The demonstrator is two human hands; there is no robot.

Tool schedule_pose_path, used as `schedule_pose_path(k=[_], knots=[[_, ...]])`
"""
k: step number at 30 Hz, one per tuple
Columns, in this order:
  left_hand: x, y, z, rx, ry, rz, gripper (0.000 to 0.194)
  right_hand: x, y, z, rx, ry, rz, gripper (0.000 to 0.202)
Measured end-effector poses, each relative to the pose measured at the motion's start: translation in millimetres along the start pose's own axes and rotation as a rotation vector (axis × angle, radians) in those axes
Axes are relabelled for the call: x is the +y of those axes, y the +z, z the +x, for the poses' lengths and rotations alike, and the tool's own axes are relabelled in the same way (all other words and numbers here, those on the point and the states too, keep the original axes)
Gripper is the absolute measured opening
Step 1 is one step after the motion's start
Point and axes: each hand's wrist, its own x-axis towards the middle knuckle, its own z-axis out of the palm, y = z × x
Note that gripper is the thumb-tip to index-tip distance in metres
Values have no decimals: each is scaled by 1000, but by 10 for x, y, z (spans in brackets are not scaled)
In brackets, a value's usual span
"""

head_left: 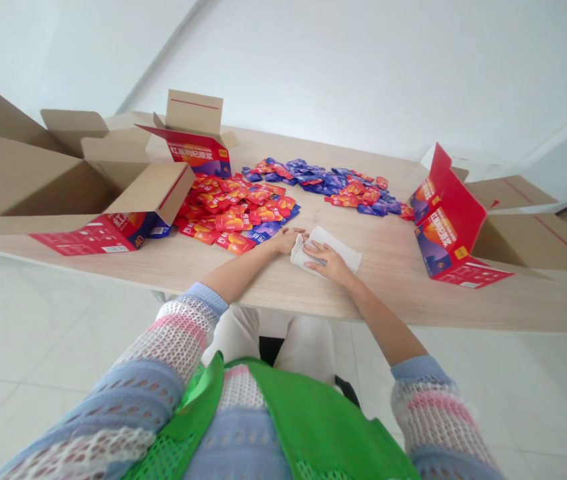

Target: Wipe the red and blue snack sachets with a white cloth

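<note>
A thin white cloth-like sheet or bag (346,253) lies on the table in front of me, its left end crumpled. My left hand (287,241) is at that crumpled end, with its fingers bent against the edge and their tips partly hidden. My right hand (331,261) lies on top of the white cloth, fingers stretched out and a little apart. Just beyond my left hand is a pile of red sachets (233,217), with some purple sachets (263,231) along its near right side.
Farther back, a band of mixed purple and red sachets (331,181) stretches across the table (388,293). Open red cartons stand at the left (93,233), the back left (198,157) and the right (438,240), flaps spread. A wall (338,73) rises behind the table.
</note>
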Motion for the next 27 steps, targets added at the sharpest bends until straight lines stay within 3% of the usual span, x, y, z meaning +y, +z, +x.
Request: schedule_pose_path(k=[5,10,12,15,18,21,24,27], knots=[[-70,-132,46,-214,12,-63,51,294,-88,145,-9,114,-115,44],[-90,-305,-24,-348,6,-170,60,653,-205,172,150,204,-187,33],[-84,-275,-63,-325,-40,-207,52,749,-257,170,248,270,-244,33],[-76,-162,-97,-178,-80,-253,41,846,-342,160,427,383,-261,39],[-54,-97,-106,-78,-79,-240,40,904,-420,152,609,351,-98,53],[22,-132,-113,-72,-94,-149,41,888,-431,163,738,295,93,62],[146,-188,-129,-94,-133,-41,38,744,-325,193,670,290,132,60],[255,-202,-142,-84,-219,76,45,512,-149,218,391,202,-50,50]])
